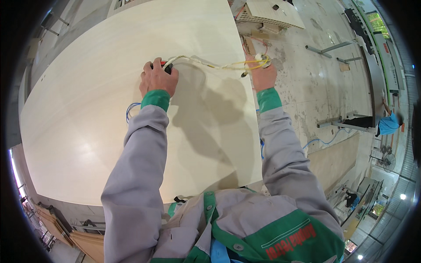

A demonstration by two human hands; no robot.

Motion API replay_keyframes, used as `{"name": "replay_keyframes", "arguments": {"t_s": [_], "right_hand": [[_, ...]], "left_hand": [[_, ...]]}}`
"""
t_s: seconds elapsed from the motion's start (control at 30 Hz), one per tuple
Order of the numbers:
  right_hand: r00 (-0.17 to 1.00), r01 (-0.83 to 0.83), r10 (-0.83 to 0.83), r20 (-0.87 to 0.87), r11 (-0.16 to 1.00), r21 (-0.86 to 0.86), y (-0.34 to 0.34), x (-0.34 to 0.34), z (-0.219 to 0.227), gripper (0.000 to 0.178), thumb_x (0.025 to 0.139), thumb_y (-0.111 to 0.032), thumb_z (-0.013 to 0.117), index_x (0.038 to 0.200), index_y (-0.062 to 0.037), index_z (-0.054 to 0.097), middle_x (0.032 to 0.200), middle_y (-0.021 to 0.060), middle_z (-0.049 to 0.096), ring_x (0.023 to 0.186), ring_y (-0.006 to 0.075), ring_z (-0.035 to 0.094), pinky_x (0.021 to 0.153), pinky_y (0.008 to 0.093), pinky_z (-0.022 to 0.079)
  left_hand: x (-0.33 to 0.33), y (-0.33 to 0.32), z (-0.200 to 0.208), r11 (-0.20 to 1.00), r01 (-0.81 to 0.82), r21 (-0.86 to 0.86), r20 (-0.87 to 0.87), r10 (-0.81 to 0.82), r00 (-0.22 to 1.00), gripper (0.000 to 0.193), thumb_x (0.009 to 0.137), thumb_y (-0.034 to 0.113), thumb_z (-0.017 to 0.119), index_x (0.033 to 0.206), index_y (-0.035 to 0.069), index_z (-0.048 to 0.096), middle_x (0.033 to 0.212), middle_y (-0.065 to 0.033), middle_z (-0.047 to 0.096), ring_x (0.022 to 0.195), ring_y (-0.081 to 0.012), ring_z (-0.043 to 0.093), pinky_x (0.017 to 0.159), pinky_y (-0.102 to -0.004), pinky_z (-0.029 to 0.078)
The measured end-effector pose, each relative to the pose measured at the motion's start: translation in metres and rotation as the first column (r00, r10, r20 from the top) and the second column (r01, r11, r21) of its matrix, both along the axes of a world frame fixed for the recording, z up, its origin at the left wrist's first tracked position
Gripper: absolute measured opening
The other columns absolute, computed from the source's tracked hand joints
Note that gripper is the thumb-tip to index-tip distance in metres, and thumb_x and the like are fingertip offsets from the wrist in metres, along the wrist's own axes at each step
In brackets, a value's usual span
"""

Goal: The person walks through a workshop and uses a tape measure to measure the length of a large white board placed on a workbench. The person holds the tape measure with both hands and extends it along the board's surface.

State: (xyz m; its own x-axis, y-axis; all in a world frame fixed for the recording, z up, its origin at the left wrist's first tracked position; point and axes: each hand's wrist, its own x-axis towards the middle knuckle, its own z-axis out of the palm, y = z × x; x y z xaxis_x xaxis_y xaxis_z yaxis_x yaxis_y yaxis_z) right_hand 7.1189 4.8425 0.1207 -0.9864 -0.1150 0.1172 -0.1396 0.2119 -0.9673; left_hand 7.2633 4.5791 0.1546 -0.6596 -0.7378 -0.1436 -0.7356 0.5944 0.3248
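Your one hand-held tool (168, 68), black with a bit of red, is on the upper middle of the pale board (79, 114), mostly hidden under your left hand (158, 81), whose fingers curl over it. Its black end shows toward the board's right edge; you can't read its full long axis because the hand covers it. One cream, wrapped-looking cord (201, 62) leaves the tool and stretches mainly left to right across the board, arching first, then dipping gently toward the right edge. There your right hand (263, 78), just beyond that edge, is closed around the cord's bundled end, where yellow loops (265, 60) stick out; their number is unclear. One small black tip (244, 75) hangs just beside this hand at the board's edge, pointing back toward you. Blue tubing (130, 111) curls over the board beside your left cuff.
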Motion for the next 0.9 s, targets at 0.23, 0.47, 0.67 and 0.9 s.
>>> {"name": "replay_keyframes", "arguments": {"t_s": [0.23, 0.47, 0.67, 0.9], "right_hand": [[0.999, 0.027, -0.030, 0.030, 0.995, 0.097, -0.016, -0.018, -0.001, 0.042, 0.085, -0.030, 0.091, 0.108, 0.0016, 0.076, 0.098, 0.0045, 0.076, 0.088, 0.0128, 0.067, 0.082, 0.0321, 0.056], [0.999, 0.041, -0.041, -0.007, 0.997, 0.065, -0.033, -0.046, 0.006, 0.044, 0.083, -0.032, 0.093, 0.104, 0.0019, 0.073, 0.095, 0.0060, 0.074, 0.084, 0.0140, 0.066, 0.078, 0.0350, 0.057], [0.997, -0.057, 0.042, -0.069, 0.972, -0.230, -0.045, -0.061, 0.003, 0.043, 0.087, -0.031, 0.090, 0.109, 0.0012, 0.075, 0.100, 0.0078, 0.076, 0.091, 0.0150, 0.068, 0.082, 0.0338, 0.057], [0.998, 0.053, -0.052, 0.041, 0.998, -0.037, -0.058, -0.088, -0.011, 0.045, 0.086, -0.033, 0.091, 0.110, 0.0016, 0.075, 0.103, 0.0078, 0.077, 0.092, 0.0155, 0.070, 0.082, 0.0353, 0.057]], "left_hand": [[-0.010, -0.007, -0.001, 0.999, -0.019, 0.032, 0.012, 0.018, 1.000, 0.060, 0.097, 0.048, 0.062, 0.149, 0.018, 0.059, 0.156, -0.0150, 0.052, 0.137, -0.0355, 0.057, 0.109, -0.0487, 0.052], [-0.028, -0.018, -0.007, 0.998, -0.069, 0.011, -0.060, 0.069, 0.996, 0.058, 0.103, 0.054, 0.056, 0.148, 0.018, 0.060, 0.155, -0.0151, 0.053, 0.137, -0.0362, 0.056, 0.110, -0.0500, 0.051], [-0.038, -0.025, -0.003, 1.000, -0.018, -0.016, -0.030, 0.018, 0.999, 0.056, 0.104, 0.051, 0.051, 0.148, 0.018, 0.060, 0.155, -0.0157, 0.053, 0.136, -0.0374, 0.057, 0.111, -0.0517, 0.050], [-0.050, -0.035, -0.005, 0.995, -0.090, 0.050, -0.058, 0.092, 0.994, 0.057, 0.106, 0.053, 0.043, 0.149, 0.020, 0.061, 0.159, -0.0159, 0.050, 0.140, -0.0371, 0.055, 0.113, -0.0531, 0.048]]}}
